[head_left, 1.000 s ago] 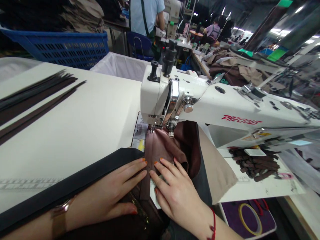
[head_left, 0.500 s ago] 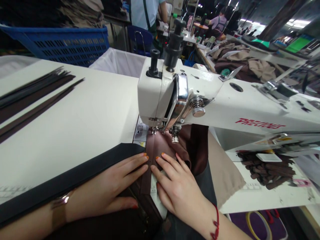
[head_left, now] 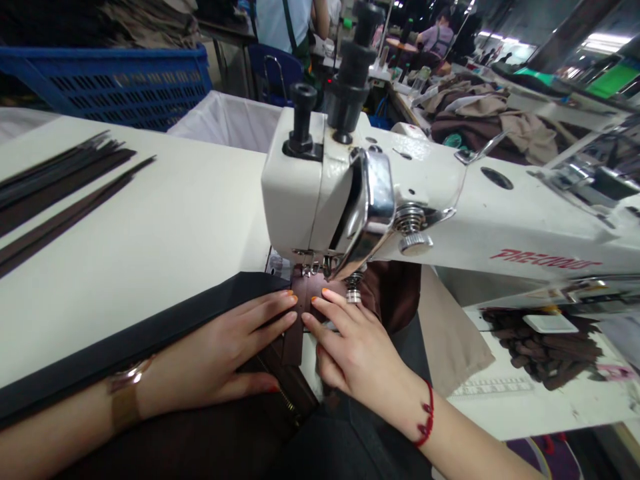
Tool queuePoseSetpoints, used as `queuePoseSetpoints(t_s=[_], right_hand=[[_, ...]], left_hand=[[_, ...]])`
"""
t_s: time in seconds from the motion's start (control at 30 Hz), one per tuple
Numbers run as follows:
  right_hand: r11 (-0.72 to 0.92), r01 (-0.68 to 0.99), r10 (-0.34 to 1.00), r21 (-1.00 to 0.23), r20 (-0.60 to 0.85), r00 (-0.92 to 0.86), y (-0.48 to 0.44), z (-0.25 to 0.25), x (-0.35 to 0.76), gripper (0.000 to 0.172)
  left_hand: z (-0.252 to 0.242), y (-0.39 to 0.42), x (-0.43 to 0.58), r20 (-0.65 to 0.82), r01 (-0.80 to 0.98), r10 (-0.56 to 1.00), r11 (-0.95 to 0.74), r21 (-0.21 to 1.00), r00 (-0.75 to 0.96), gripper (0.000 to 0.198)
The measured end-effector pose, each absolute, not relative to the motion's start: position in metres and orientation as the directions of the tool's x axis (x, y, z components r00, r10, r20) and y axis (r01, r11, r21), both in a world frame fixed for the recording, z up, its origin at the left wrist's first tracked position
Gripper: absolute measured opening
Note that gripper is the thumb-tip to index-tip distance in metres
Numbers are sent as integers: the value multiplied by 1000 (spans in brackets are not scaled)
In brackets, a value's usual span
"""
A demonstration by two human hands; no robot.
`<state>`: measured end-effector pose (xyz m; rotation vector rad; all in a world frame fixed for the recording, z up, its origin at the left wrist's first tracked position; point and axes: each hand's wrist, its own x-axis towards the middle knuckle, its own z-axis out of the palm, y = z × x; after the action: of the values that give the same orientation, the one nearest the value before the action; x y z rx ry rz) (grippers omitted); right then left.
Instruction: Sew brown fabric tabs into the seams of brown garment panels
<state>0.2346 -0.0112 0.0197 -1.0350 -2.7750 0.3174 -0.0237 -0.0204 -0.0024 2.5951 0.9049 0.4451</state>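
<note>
A white sewing machine point(head_left: 450, 207) fills the middle of the view. Under its presser foot point(head_left: 313, 269) lies a brown fabric piece point(head_left: 395, 293) with a zipper point(head_left: 285, 393). My left hand point(head_left: 220, 360) lies flat on the fabric left of the seam, fingers stretched toward the needle. My right hand point(head_left: 350, 347) presses flat on the fabric right of the seam, fingertips close to the foot. The two hands' fingertips nearly touch. A black strip point(head_left: 125, 347) runs along the table edge under my left forearm.
Dark zipper tapes point(head_left: 55, 193) lie at the table's far left. A blue crate point(head_left: 115, 80) stands behind. Small brown pieces point(head_left: 550, 347) are piled at the right under the machine arm. Other people sit at machines in the background point(head_left: 285, 27).
Both hands have slid forward toward the presser foot with the fabric. The camera has moved closer to the machine head.
</note>
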Motion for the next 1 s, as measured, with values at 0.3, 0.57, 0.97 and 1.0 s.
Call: queuePoseSetpoints(t_s=[0.3,0.57,0.97,1.0], right_hand=[[766,590,630,-257,118,-767,15,15,235,48],[772,572,624,-278,157,-765,31,10,235,41],[749,560,639,-355,160,-752,35,15,233,44],[748,556,638,-362,160,-753,35,16,233,45]], left_hand=[[1,4,-22,159,526,612,-763,375,775,74],[6,15,-18,190,532,603,-785,317,775,73],[2,21,-21,202,536,611,-778,328,765,70],[2,21,-21,202,535,612,-777,330,764,70]])
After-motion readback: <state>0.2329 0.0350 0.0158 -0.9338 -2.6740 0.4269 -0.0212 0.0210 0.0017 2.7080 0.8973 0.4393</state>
